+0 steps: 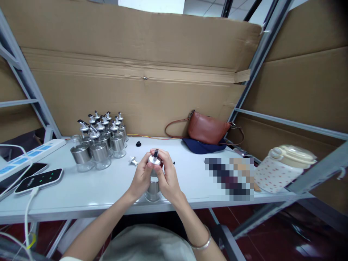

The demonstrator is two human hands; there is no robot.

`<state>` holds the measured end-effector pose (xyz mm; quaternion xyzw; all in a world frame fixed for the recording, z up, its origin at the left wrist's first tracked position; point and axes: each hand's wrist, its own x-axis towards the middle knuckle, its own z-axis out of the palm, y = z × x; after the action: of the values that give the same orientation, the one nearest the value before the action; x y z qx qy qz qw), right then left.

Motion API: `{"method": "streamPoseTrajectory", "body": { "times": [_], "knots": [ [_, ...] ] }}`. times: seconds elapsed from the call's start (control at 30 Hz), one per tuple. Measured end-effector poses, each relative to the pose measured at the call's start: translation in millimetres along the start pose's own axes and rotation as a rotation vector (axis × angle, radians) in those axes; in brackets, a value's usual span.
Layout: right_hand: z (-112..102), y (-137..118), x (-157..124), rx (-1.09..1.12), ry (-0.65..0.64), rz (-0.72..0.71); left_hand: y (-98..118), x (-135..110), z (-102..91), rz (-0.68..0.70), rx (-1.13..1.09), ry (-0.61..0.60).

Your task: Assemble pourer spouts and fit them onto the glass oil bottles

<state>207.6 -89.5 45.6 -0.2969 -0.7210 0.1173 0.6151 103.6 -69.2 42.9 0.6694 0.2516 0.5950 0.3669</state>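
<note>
A glass oil dispenser bottle [153, 190] with a steel band and a steel pourer cap stands on the white table [81, 195] near its front edge. My left hand [141, 178] wraps round its left side, fingertips at the cap. My right hand [168, 174] grips the right side and pinches the cap's rim by the black spout. Both hands are closed on the bottle. A small white and metal pourer part [133, 161] and a black stopper [138, 144] lie loose on the table just beyond my hands.
Several finished dispenser bottles [100, 141] cluster at the back left. A power strip [29, 154], a phone and a black device [39, 180] lie at far left. A brown handbag [208, 128] on blue cloth and a dotted lidded pot [282, 167] sit at right. Cardboard walls the back.
</note>
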Motion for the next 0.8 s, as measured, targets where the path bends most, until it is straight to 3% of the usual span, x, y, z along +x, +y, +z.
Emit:
{"method": "streamPoseTrajectory", "body": {
  "times": [0.23,0.5,0.67,0.8],
  "knots": [
    [-2.4,-2.5,4.0,-0.012,0.042,0.033,2.7,5.9,5.4,-0.026,-0.006,0.009],
    [9.5,-8.1,3.9,0.195,0.164,0.317,2.6,6.3,7.4,-0.038,-0.02,0.001],
    [6.9,-9.5,14.3,0.442,0.302,0.624,5.3,5.2,8.0,-0.106,-0.088,-0.079],
    [-2.3,-0.9,11.3,0.549,0.326,0.627,6.8,2.7,0.9,-0.12,-0.131,-0.097]
  ]
}}
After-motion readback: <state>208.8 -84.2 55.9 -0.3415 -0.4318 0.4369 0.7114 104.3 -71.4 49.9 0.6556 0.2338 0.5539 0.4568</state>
